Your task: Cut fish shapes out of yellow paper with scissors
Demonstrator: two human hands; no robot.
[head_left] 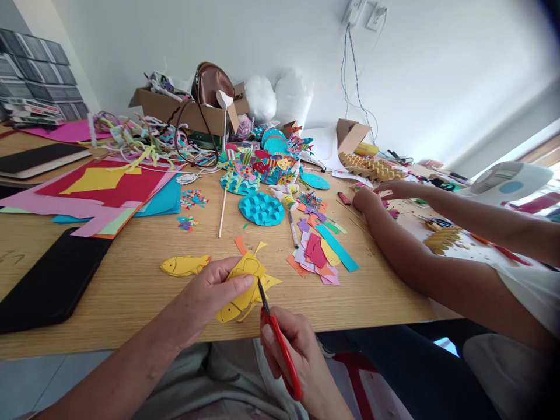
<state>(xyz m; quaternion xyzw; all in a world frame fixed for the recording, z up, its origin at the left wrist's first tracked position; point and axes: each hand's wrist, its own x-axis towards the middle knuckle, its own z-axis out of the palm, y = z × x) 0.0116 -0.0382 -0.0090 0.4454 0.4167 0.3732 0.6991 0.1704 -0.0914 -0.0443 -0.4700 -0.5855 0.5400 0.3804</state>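
Note:
Near the table's front edge my left hand [223, 286] pinches a piece of yellow paper [245, 267] with fish outlines drawn on it. My right hand [295, 344] grips red-handled scissors [284, 350], whose dark blades meet the paper's right side. Whether the blades are parted is hard to make out. A cut-out yellow paper fish [184, 265] lies on the table just left of my left hand. Beyond my hands is a blue oval with wavy relief [261, 209]. To the right lies a pile of coloured paper scraps [317, 251], with a pen [293, 229] beside it.
Coloured paper sheets [105, 192] and a black flat case [56, 280] are at left. Decorated paper fish [262, 163] stand in the middle, near a white stick [223, 210]. A cardboard box [179, 111] is behind. From the right, another person's arms [402, 245] reach over the table.

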